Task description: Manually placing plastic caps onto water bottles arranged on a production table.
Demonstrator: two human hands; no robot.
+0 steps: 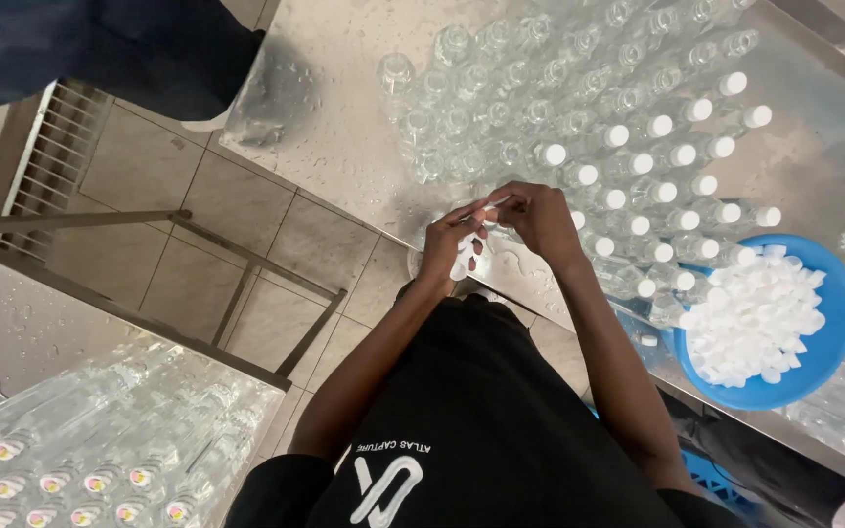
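Black-shirted and leaning over the near edge of the wet steel surface (344, 117), the person had both hands together just above it. Fingers (462, 235) of the left hand (447, 244) were curled around a small clear plastic bottle (466, 262), which hung just past the surface's edge. The right hand (540, 217) had its fingers pinched on the white cap (490, 213) at the bottle's neck. To do this well, the left hand would likely need to keep the bottle upright and steady while the right seated the cap square before twisting; a tilted cap could cross-thread.

Beyond the hands, capped bottles (657, 196) stood in close rows toward the right side of the surface, and uncapped ones (501, 88) crowded the far side. A blue bowl (823, 362) heaped with loose white caps (750, 323) sat at the near right edge. Another person's dark trouser leg (100, 49) showed at the far left, over the tiled floor (246, 244).
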